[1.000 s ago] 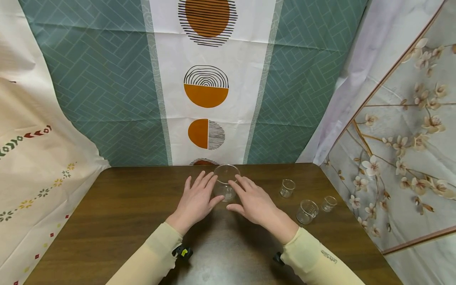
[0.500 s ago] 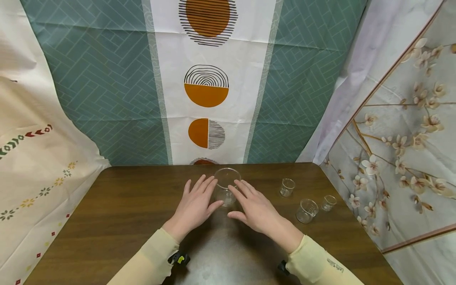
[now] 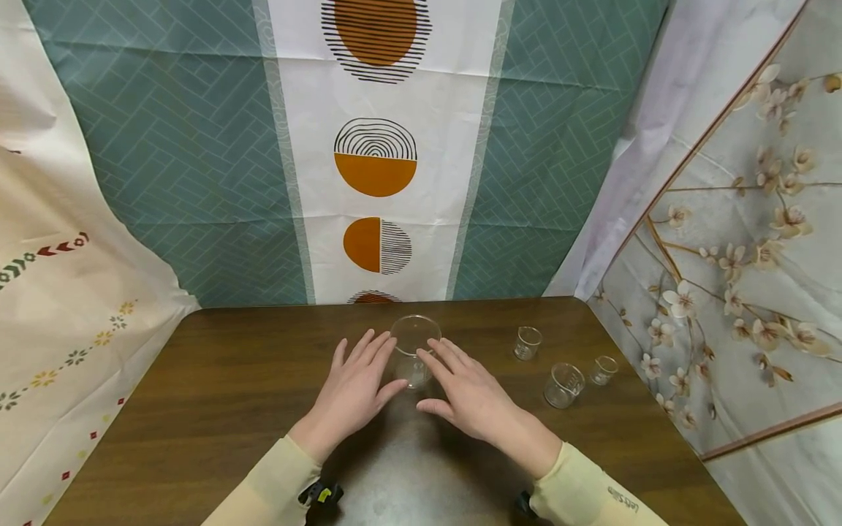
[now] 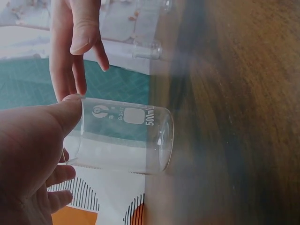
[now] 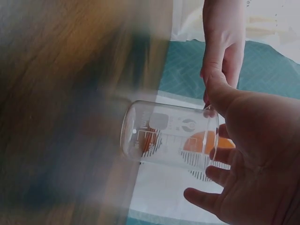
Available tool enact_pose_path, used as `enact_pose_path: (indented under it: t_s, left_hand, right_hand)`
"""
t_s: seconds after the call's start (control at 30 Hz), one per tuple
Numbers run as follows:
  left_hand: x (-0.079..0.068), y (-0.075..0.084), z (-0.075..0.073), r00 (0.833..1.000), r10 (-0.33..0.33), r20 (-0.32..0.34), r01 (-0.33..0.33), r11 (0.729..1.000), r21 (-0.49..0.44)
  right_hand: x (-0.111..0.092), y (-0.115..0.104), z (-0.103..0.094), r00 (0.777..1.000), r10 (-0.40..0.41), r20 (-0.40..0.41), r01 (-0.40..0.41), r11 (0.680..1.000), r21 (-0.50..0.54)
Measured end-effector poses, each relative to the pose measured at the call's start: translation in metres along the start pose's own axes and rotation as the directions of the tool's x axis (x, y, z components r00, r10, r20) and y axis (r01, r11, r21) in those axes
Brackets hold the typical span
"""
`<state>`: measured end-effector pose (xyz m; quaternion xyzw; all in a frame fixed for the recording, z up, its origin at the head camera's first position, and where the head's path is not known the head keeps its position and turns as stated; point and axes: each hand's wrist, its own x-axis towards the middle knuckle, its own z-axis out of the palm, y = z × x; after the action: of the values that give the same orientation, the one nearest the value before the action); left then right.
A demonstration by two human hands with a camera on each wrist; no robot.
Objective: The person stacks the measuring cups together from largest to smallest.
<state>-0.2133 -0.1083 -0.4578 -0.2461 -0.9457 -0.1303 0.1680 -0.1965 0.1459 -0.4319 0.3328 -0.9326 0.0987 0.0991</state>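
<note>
A large clear glass beaker (image 3: 413,371), printed 500ml, stands upright near the middle of the table. My left hand (image 3: 349,389) is at its left side, fingers extended and fingertips right at the rim. On the opposite side, my right hand (image 3: 472,391) reaches to the rim with straight, spread fingers. Seen from the left wrist, the thumb overlaps the top of the beaker (image 4: 123,136), and its base is close to the wood. From the right wrist, measuring marks show on the beaker (image 5: 171,133), with several fingers by its mouth.
Three smaller glass beakers stand on the right of the brown wooden table (image 3: 217,409): one farther back (image 3: 528,343), a bigger one (image 3: 563,386) in front, and the smallest (image 3: 604,370) beside it. A patterned curtain (image 3: 197,146) hangs behind, with cloths at both sides.
The large beaker has shifted a little toward me, and both hands have drawn back with it, fingers staying at its rim. The smaller beakers keep their places on the table.
</note>
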Motion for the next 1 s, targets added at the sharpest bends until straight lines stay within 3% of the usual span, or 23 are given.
enact_pose_path:
  t_s: [0.63, 0.83, 1.0]
  left_hand:
    - [-0.015, -0.001, -0.005, 1.000, 0.021, -0.012, -0.021, 0.999, -0.043]
    - [-0.015, 0.000, -0.006, 1.000, 0.024, -0.012, -0.025, 0.999, -0.049]
    - [-0.016, -0.001, -0.005, 1.000, 0.017, -0.008, -0.018, 0.999, -0.051]
  right_hand:
    - [-0.004, -0.007, -0.004, 0.999, -0.033, -0.024, 0.032, 0.999, -0.023]
    - [0.006, 0.005, -0.010, 0.997, 0.008, -0.071, -0.008, 1.000, 0.006]
    - [0.022, 0.016, -0.012, 0.997, 0.049, -0.053, -0.046, 0.997, 0.067]
